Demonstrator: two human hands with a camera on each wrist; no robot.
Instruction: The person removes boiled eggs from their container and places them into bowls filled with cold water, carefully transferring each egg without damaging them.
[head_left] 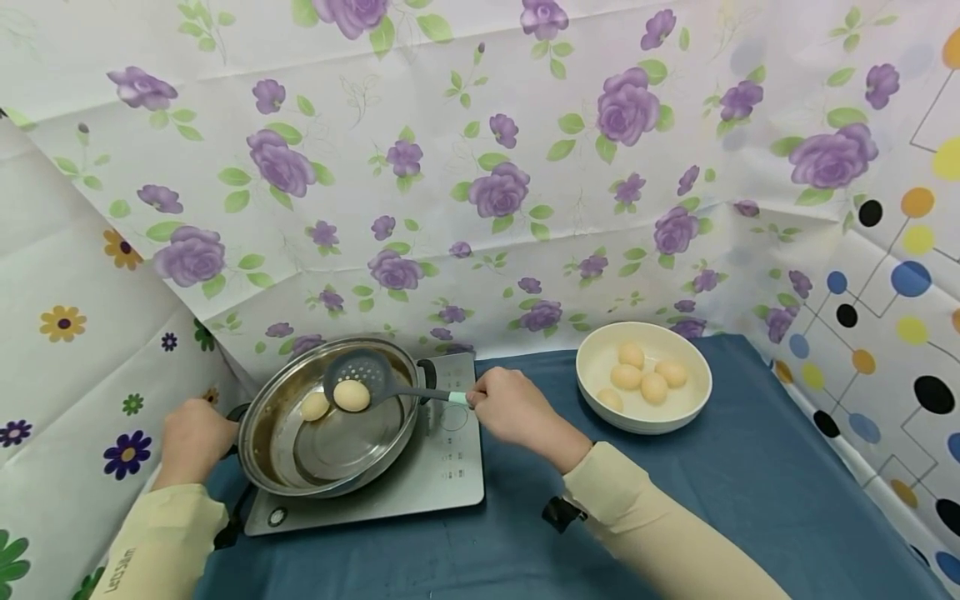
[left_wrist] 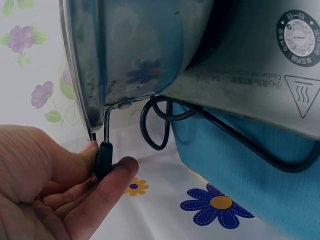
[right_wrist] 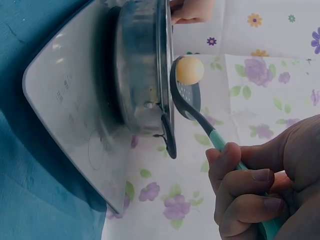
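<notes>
My right hand (head_left: 513, 408) grips the mint-green handle of a dark grey slotted skimmer (head_left: 382, 382). One egg (head_left: 351, 396) lies in the skimmer's bowl, which is held over a steel pan (head_left: 345, 492). A second egg (head_left: 314, 407) is inside the pan, left of the skimmer. In the right wrist view the carried egg (right_wrist: 190, 70) sits above the level of the pan's rim (right_wrist: 164, 60). With thumb and fingers, my left hand (head_left: 193, 437) pinches the pan's black side handle (left_wrist: 104, 160).
Under the pan is a flat silver induction cooker (head_left: 457, 467), its black cord (left_wrist: 240, 140) looping out on the left. To the right, a cream bowl (head_left: 697, 400) with several eggs stands on the blue cloth (head_left: 517, 533). Flower-patterned sheets (head_left: 450, 167) hang behind.
</notes>
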